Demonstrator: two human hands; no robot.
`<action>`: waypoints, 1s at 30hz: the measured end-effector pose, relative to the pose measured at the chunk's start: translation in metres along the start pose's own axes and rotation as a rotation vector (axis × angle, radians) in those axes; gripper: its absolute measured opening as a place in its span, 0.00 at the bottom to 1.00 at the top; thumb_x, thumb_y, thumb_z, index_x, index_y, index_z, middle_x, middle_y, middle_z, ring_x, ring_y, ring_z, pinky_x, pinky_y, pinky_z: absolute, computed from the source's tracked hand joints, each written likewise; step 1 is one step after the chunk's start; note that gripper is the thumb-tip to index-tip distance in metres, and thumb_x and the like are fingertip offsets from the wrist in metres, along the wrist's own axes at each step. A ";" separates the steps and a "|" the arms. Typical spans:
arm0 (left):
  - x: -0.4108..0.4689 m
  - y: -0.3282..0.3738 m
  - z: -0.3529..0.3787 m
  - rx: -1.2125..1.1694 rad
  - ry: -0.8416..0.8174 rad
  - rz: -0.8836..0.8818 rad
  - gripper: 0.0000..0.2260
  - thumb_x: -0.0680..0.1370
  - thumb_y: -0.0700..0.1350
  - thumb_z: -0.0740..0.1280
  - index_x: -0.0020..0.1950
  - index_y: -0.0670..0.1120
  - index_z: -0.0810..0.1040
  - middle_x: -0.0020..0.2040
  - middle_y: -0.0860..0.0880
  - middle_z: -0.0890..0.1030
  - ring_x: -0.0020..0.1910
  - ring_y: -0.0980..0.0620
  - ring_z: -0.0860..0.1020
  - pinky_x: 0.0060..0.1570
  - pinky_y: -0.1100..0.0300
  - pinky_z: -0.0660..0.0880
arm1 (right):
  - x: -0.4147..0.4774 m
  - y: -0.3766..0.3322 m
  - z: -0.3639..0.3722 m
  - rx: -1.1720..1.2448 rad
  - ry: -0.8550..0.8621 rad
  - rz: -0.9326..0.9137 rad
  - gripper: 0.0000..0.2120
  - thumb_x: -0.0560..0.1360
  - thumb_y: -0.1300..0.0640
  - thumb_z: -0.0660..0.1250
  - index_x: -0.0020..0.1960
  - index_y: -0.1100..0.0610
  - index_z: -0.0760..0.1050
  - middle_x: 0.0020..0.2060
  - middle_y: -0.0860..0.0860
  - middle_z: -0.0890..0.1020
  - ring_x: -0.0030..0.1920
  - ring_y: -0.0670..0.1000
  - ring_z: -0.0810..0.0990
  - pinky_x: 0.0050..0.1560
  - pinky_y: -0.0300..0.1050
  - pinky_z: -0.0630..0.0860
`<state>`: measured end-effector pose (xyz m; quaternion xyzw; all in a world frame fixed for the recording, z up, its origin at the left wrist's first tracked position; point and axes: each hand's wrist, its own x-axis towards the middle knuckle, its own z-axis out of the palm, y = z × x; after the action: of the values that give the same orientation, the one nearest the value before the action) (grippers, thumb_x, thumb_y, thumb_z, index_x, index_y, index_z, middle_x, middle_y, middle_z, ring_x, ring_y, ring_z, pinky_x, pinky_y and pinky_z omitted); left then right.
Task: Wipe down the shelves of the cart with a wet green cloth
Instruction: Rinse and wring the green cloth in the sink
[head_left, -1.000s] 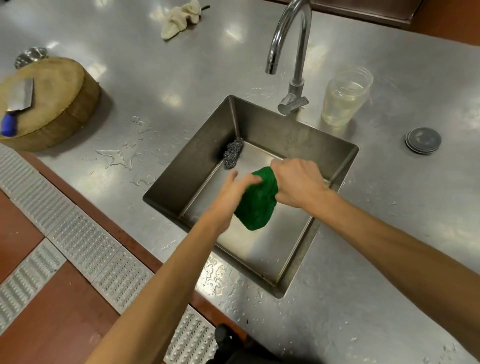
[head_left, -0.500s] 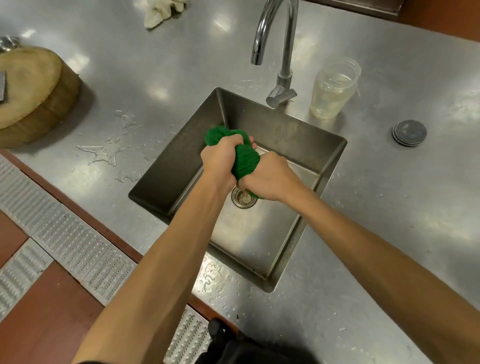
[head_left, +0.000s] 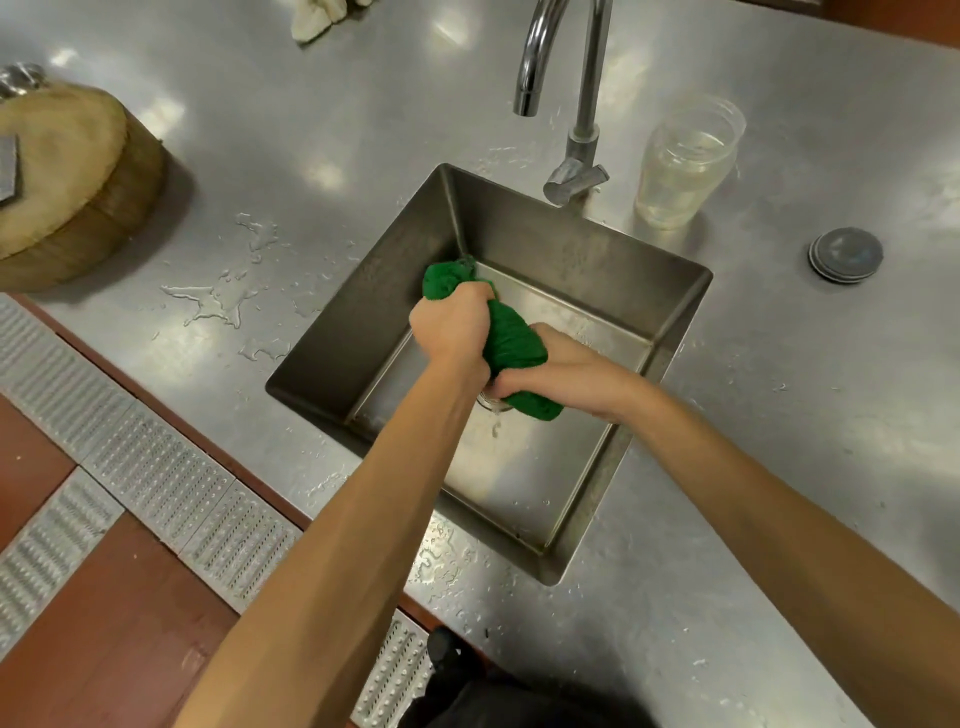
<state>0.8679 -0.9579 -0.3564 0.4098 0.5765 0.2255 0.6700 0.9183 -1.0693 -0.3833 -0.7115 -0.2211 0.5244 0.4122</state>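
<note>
The green cloth (head_left: 511, 338) is twisted into a thick roll above the steel sink (head_left: 582, 270). My left hand (head_left: 454, 327) grips its upper end, and a green tuft sticks out past the knuckles. My right hand (head_left: 561, 371) grips the lower end, whose tip pokes out near the drain. A thin trickle of water runs down from the cloth onto the sink floor. The cart is not in view.
A curved tap (head_left: 566, 78) stands behind the sink, a clear cup of water (head_left: 685, 161) to its right. A round wooden chopping block (head_left: 72, 182) sits far left, a grey sink plug (head_left: 845, 254) far right, a pale rag (head_left: 317, 15) at the top. Puddles lie left of the sink.
The cloth hung loose from my right hand a second ago. Both hands have since closed round it and wrung it into a tight roll, my right hand dropping lower; water now drips out.
</note>
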 end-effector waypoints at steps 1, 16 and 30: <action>0.003 -0.002 -0.002 -0.037 0.067 -0.049 0.07 0.68 0.33 0.70 0.38 0.42 0.74 0.37 0.44 0.79 0.38 0.43 0.80 0.39 0.53 0.79 | -0.005 -0.001 0.002 -0.119 0.123 -0.023 0.40 0.59 0.44 0.79 0.67 0.54 0.68 0.53 0.49 0.82 0.51 0.49 0.82 0.50 0.50 0.80; -0.012 -0.015 -0.002 -0.152 -0.046 -0.248 0.08 0.74 0.37 0.70 0.53 0.41 0.79 0.47 0.42 0.82 0.45 0.43 0.82 0.49 0.50 0.82 | -0.014 0.016 0.021 -0.715 0.652 -0.222 0.40 0.68 0.50 0.76 0.73 0.55 0.60 0.62 0.57 0.75 0.52 0.60 0.80 0.46 0.54 0.79; -0.012 0.024 -0.012 0.087 -0.606 0.166 0.10 0.73 0.28 0.61 0.48 0.36 0.80 0.33 0.41 0.79 0.33 0.44 0.78 0.41 0.48 0.78 | -0.011 -0.006 0.000 0.168 -0.065 -0.172 0.13 0.53 0.66 0.70 0.23 0.54 0.67 0.22 0.51 0.68 0.23 0.49 0.66 0.25 0.37 0.59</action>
<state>0.8581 -0.9507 -0.3298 0.5323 0.3243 0.1222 0.7724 0.9154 -1.0738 -0.3722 -0.6356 -0.2499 0.5264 0.5065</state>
